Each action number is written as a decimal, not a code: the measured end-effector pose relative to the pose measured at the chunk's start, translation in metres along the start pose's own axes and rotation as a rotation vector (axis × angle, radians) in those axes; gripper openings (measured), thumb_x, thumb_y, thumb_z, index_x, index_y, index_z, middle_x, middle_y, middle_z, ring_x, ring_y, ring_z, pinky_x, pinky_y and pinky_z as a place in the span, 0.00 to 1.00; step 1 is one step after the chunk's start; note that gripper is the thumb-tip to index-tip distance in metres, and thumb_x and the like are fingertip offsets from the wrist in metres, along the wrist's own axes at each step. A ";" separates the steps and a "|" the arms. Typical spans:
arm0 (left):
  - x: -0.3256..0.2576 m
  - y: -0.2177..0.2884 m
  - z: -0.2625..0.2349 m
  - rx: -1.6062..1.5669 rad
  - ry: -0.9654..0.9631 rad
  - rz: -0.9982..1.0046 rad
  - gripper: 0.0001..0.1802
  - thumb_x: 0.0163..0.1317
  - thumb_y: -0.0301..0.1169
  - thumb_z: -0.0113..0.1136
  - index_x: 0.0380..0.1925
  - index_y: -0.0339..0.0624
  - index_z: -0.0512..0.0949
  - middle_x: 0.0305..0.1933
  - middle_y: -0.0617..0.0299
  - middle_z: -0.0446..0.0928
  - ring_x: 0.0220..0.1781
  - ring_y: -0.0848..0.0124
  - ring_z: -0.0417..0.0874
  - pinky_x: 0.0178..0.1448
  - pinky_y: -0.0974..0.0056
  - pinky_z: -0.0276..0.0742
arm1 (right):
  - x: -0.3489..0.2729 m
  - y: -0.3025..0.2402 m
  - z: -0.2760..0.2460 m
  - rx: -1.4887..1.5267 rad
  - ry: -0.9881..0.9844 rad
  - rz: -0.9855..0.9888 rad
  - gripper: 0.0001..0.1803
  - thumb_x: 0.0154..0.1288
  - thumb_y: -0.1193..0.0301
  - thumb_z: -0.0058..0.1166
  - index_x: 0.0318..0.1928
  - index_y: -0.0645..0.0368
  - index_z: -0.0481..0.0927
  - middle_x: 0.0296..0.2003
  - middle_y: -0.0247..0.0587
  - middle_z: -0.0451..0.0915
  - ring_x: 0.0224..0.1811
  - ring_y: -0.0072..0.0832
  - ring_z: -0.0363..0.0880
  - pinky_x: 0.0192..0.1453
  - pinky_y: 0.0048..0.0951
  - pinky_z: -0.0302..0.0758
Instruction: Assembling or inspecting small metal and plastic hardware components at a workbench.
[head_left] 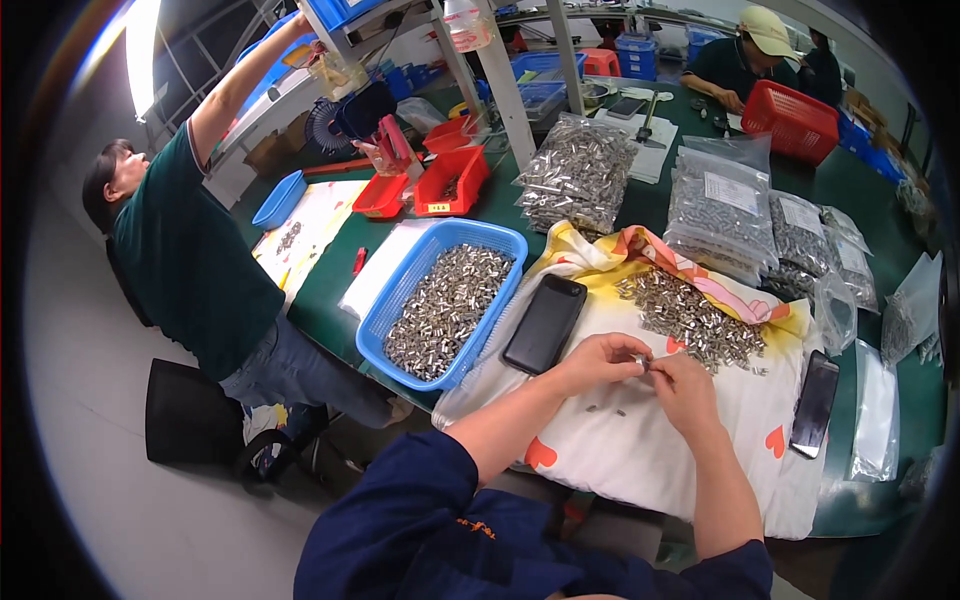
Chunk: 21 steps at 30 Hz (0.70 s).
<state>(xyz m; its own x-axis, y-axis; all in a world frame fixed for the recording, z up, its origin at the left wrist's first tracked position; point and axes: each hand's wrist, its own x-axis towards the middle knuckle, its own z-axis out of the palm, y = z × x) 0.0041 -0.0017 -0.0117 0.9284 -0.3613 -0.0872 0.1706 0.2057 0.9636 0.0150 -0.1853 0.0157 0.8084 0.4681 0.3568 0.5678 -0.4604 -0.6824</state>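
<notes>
My left hand and my right hand meet over a white cloth printed with hearts. Both have their fingers pinched around a small metal part, which the fingertips partly cover. Just beyond them lies a loose pile of small silvery metal parts, spread on the cloth. Two single pieces rest on the cloth below my hands. To the left, a blue plastic basket holds a great heap of similar metal parts. A black phone-like case lies between that basket and my left hand.
Bags of metal parts stand behind the cloth, beside another bulging bag. A smartphone and a flat clear bag lie at the right. Red bins sit farther left. One person reaches up at left; another sits across the table.
</notes>
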 end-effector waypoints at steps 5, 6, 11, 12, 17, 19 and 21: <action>0.000 0.006 0.006 0.023 -0.021 0.048 0.15 0.53 0.20 0.54 0.43 0.36 0.71 0.42 0.63 0.73 0.43 0.78 0.73 0.48 0.72 0.70 | -0.002 -0.001 -0.003 -0.007 -0.012 0.042 0.04 0.50 0.76 0.51 0.28 0.61 0.77 0.26 0.42 0.75 0.30 0.37 0.74 0.35 0.33 0.70; -0.001 0.006 0.007 0.030 -0.022 0.055 0.15 0.53 0.20 0.54 0.43 0.36 0.71 0.42 0.62 0.73 0.43 0.78 0.73 0.48 0.72 0.70 | -0.002 -0.002 -0.003 0.002 -0.002 0.053 0.04 0.50 0.76 0.51 0.29 0.60 0.77 0.26 0.42 0.75 0.30 0.37 0.74 0.35 0.33 0.70; 0.000 -0.002 0.004 0.004 -0.038 0.095 0.15 0.53 0.20 0.54 0.43 0.35 0.71 0.42 0.62 0.73 0.42 0.77 0.74 0.49 0.71 0.70 | -0.003 0.000 -0.001 0.014 0.004 0.063 0.04 0.49 0.76 0.52 0.29 0.60 0.76 0.26 0.42 0.75 0.29 0.36 0.73 0.35 0.32 0.70; 0.000 -0.001 0.005 0.030 -0.028 0.093 0.15 0.53 0.19 0.54 0.43 0.35 0.71 0.42 0.63 0.73 0.42 0.78 0.74 0.48 0.72 0.70 | -0.004 0.002 -0.002 0.017 0.012 0.068 0.04 0.49 0.76 0.51 0.29 0.61 0.76 0.25 0.42 0.74 0.29 0.36 0.73 0.34 0.32 0.70; -0.002 -0.001 0.011 0.055 0.047 0.107 0.14 0.51 0.23 0.57 0.40 0.36 0.73 0.36 0.64 0.75 0.36 0.80 0.75 0.42 0.73 0.72 | 0.000 0.005 -0.006 0.064 0.077 0.063 0.04 0.50 0.78 0.51 0.30 0.62 0.75 0.25 0.42 0.73 0.26 0.32 0.72 0.30 0.27 0.69; -0.005 0.001 0.012 0.212 0.102 0.124 0.14 0.49 0.23 0.59 0.39 0.37 0.74 0.34 0.66 0.75 0.34 0.81 0.75 0.40 0.74 0.72 | 0.001 0.006 -0.005 0.094 0.108 0.067 0.04 0.52 0.79 0.50 0.30 0.62 0.75 0.25 0.42 0.73 0.24 0.31 0.72 0.29 0.26 0.69; -0.004 0.000 0.014 0.230 0.141 0.172 0.14 0.49 0.23 0.59 0.38 0.38 0.74 0.33 0.66 0.75 0.33 0.82 0.75 0.38 0.74 0.72 | 0.002 0.005 -0.005 0.104 0.091 0.073 0.04 0.52 0.79 0.50 0.31 0.63 0.75 0.25 0.42 0.73 0.24 0.31 0.72 0.30 0.26 0.69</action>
<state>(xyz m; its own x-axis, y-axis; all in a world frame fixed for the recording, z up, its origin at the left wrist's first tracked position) -0.0045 -0.0125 -0.0074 0.9765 -0.2059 0.0637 -0.0574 0.0362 0.9977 0.0203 -0.1907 0.0158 0.8605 0.3640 0.3565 0.4915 -0.4083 -0.7692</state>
